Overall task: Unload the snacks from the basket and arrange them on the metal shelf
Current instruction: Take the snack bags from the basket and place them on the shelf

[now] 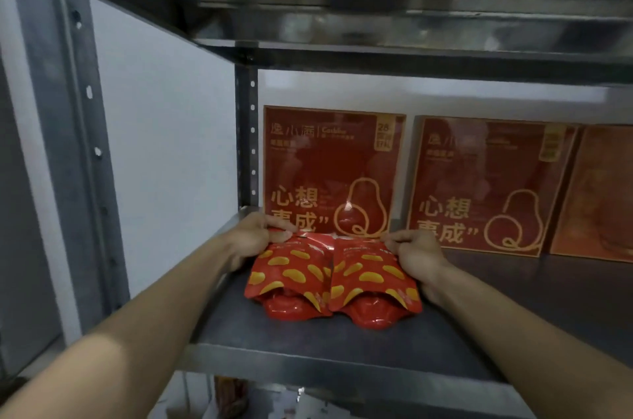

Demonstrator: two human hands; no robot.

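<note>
L to R: left hand (253, 237) is pinching the top corner of the left snack pouch (291, 271). Touching it is the right snack pouch (370, 278), w/ the right hand (416, 254) pinching its top edge, fingers curled on both. Pouches sit near the left front corner of the metal shelf (308, 343), tops tipped back toward the red gift box (329, 161) at the rear edge. Second red box (486, 185) and orange box (596, 192) stand further right. Risk imo: glossy, puffy pouches, so letting go early could let them flop or slide toward the front edge, and shoving too hard could knock the box behind. Basket isn't in view.
</note>
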